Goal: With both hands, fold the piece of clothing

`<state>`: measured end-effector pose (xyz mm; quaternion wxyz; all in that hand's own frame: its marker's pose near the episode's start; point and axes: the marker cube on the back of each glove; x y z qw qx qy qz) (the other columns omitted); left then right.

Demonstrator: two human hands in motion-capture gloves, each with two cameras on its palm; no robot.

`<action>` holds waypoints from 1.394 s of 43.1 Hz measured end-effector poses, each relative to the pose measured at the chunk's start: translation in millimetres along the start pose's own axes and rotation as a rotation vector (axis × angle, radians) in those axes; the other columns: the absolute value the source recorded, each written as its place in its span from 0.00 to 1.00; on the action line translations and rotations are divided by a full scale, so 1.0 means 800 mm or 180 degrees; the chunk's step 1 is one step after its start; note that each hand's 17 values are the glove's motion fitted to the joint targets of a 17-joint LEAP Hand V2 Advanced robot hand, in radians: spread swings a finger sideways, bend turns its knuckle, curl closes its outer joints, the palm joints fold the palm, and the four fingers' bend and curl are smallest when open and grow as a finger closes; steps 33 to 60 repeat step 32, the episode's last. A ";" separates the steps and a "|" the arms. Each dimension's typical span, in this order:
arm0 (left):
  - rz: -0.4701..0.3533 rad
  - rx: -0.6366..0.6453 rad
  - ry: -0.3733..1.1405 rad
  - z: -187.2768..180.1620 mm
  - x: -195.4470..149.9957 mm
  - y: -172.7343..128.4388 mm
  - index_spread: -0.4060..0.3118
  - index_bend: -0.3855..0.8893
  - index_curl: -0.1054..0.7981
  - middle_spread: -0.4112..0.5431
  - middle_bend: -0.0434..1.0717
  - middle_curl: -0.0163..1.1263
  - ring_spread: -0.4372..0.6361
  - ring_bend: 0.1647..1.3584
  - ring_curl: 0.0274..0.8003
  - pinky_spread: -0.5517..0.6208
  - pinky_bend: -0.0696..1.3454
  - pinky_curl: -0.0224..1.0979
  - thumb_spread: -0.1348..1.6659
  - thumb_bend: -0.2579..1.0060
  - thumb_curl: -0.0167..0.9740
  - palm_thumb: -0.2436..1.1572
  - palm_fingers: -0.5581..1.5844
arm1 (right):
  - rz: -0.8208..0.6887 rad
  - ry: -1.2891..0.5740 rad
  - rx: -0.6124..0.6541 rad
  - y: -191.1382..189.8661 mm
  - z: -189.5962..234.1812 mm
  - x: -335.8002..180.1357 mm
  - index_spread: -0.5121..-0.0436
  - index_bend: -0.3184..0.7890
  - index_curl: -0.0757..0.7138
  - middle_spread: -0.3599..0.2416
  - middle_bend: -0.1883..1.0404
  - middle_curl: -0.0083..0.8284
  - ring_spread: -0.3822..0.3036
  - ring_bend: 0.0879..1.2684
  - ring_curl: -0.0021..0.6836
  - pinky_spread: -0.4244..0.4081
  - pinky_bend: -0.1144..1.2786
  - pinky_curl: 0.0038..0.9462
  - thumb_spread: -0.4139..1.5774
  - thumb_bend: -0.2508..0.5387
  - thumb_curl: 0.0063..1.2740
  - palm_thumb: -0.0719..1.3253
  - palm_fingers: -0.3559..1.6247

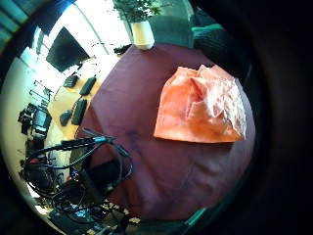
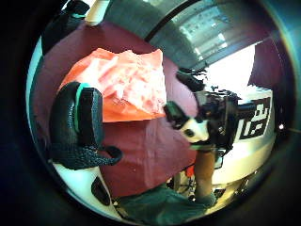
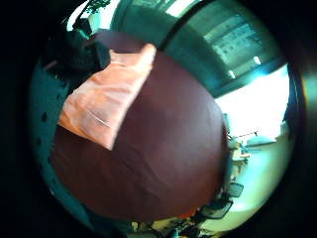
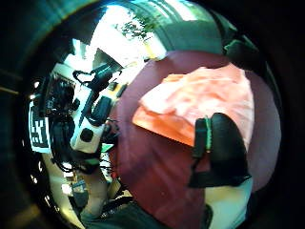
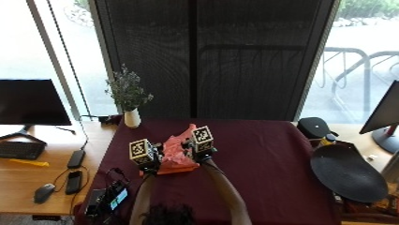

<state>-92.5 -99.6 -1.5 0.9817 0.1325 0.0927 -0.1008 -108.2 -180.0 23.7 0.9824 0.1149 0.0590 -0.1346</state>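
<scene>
An orange-pink piece of clothing (image 5: 180, 143) lies in a crumpled, roughly folded heap on the dark red tablecloth (image 5: 268, 154), left of the table's middle. My left hand (image 5: 145, 158) is at the heap's near left corner and my right hand (image 5: 201, 149) at its right side. The left little finger side palm view shows the clothing (image 1: 200, 105) lying free on the table with a straight near edge. My left thumb (image 2: 77, 125) and right thumb (image 4: 219, 148) hover over that near edge with no cloth pinched.
A white vase with a plant (image 5: 131, 117) stands at the table's far left corner. A black device with cables (image 5: 109, 199) sits at the near left corner. A black round object (image 5: 346, 173) lies off the right side. A wooden desk (image 5: 37, 159) adjoins on the left.
</scene>
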 end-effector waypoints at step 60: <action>0.0568 -0.0237 -0.0213 0.002 0.087 0.009 0.38 0.41 0.50 0.35 0.21 0.39 0.50 0.23 0.41 0.71 0.21 0.36 0.84 0.20 0.32 0.49 0.52 | 0.1183 -0.0015 -0.0636 0.131 -0.088 0.171 0.35 0.43 0.50 0.47 0.28 0.39 0.69 0.13 0.46 0.85 0.46 0.34 0.85 0.30 0.33 0.45 0.39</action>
